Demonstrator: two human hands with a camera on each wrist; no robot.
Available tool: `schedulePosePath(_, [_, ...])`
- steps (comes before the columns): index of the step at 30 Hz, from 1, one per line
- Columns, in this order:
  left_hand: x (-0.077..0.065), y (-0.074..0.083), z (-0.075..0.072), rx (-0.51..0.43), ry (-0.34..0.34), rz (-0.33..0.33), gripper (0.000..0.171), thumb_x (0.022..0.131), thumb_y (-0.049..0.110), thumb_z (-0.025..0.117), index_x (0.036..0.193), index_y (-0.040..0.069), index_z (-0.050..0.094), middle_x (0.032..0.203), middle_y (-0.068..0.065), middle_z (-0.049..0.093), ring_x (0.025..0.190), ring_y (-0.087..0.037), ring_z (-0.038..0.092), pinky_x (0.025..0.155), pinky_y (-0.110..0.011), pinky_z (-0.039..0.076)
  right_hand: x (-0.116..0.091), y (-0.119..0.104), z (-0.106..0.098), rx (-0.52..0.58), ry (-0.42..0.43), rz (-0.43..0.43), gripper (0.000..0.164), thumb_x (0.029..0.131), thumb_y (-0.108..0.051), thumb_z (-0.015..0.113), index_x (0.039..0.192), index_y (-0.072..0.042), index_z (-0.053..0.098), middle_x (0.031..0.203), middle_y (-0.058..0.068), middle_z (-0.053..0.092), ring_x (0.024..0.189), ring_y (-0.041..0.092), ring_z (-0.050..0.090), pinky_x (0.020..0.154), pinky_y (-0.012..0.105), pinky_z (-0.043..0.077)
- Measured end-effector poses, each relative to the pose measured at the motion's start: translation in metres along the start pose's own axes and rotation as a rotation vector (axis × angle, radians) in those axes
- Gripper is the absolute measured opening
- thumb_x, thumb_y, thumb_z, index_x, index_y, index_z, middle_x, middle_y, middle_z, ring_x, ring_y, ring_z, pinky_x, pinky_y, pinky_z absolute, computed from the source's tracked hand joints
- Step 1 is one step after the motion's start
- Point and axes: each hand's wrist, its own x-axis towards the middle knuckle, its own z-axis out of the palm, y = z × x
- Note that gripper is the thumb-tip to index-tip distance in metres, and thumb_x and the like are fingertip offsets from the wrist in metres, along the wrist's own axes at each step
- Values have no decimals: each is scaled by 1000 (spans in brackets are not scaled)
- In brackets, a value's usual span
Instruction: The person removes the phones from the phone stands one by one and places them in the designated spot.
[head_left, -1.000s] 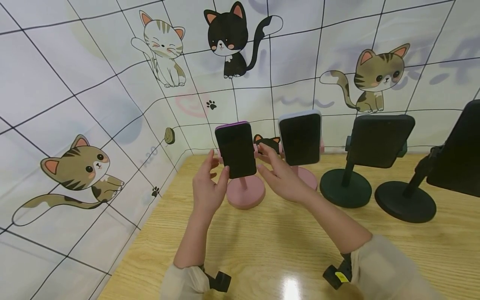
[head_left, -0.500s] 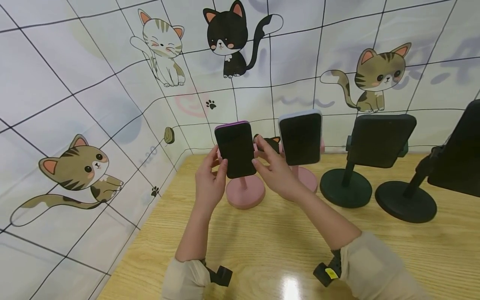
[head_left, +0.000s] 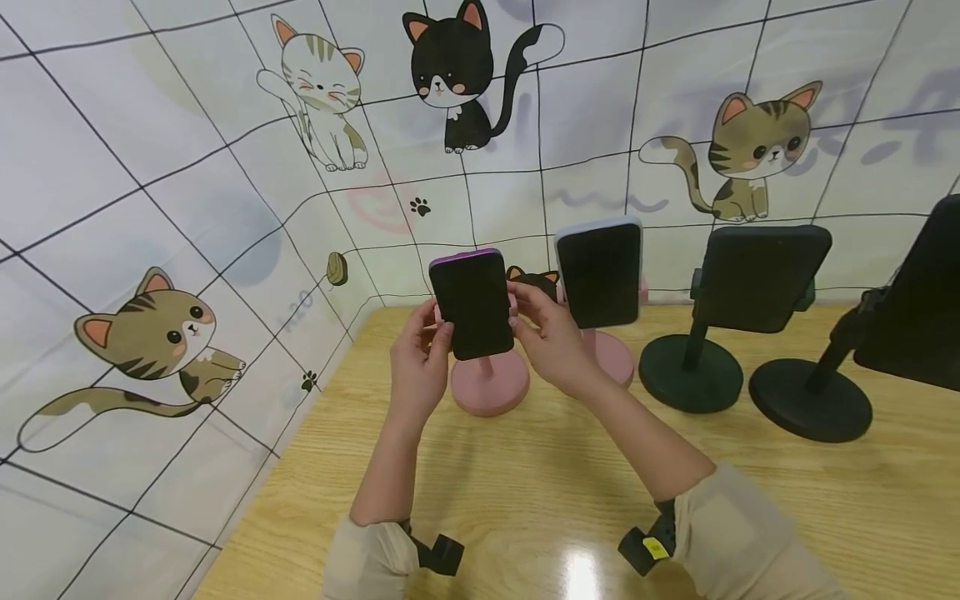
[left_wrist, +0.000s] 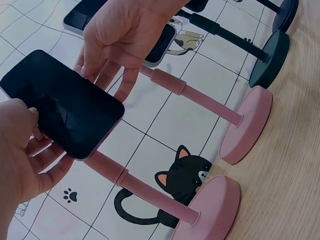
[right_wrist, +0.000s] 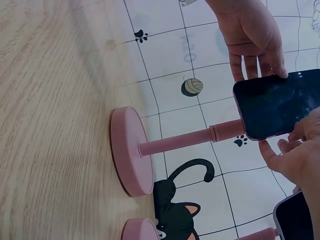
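A phone with a dark screen and purple edge [head_left: 471,304] leans upright in a pink phone stand [head_left: 490,385]. My left hand [head_left: 420,358] holds its left edge, thumb at the front edge and fingers reaching behind. On the opposite edge, my right hand [head_left: 553,342] pinches the phone and the stand's pink side clamp. Both wrist views show the phone [left_wrist: 65,105] between the two hands, above the stand's ribbed collar [left_wrist: 106,167] and pole. Fingertips behind the phone are partly hidden.
Right beside it stands a second pink stand [head_left: 613,360] with a light-blue-edged phone [head_left: 600,273]. Further right are a dark green stand [head_left: 692,373] and a black stand [head_left: 812,398], each bearing a dark device. A cat-print wall covering [head_left: 225,225] borders the wooden table [head_left: 510,492].
My right hand has closed in from the right onto the phone's edge, and my left hand has come in against the left edge. The phone's top has tipped slightly.
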Motion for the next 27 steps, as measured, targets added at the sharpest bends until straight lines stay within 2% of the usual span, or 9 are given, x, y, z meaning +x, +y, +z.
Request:
schedulePosePath(4, [-4, 1, -2, -28, -31, -3, 23, 89, 3, 52, 112, -2, 54, 98, -17, 56, 80, -26, 60, 73, -32, 52, -4, 0, 0, -9, 10, -19, 41, 90, 2, 49, 130, -1, 42, 130, 13, 48, 122, 24, 43, 89, 35, 44])
schedulePosePath(8, [-9, 2, -4, -14, -61, -22, 21, 88, 1, 53, 108, -4, 55, 99, -16, 57, 82, -25, 60, 72, -27, 51, -7, 3, -3, 9, 6, -44, 39, 88, 6, 49, 127, 3, 44, 122, 17, 52, 116, 27, 49, 88, 35, 45])
schedulePosePath(13, [-12, 3, -6, 0, -81, -9, 19, 87, 0, 54, 106, -5, 55, 100, -16, 57, 81, -25, 61, 73, -24, 50, -10, 4, -6, 16, -18, -35, 39, 88, 4, 52, 126, 1, 45, 118, 14, 55, 110, 24, 53, 89, 32, 44])
schedulePosePath(23, [-17, 3, -6, -42, -92, 21, 20, 87, -1, 55, 105, -6, 56, 97, -18, 58, 81, -28, 63, 77, -31, 51, -15, 1, -8, -37, -35, 2, 38, 87, 2, 54, 125, 3, 47, 116, 15, 57, 109, 24, 54, 88, 33, 45])
schedulePosePath(27, [-20, 15, -7, -53, -81, 56, 20, 85, -6, 54, 105, -10, 55, 95, -22, 57, 78, -33, 62, 76, -28, 51, -17, 1, -7, -55, -36, -7, 38, 87, 3, 54, 124, 3, 47, 113, 16, 58, 107, 24, 56, 87, 33, 45])
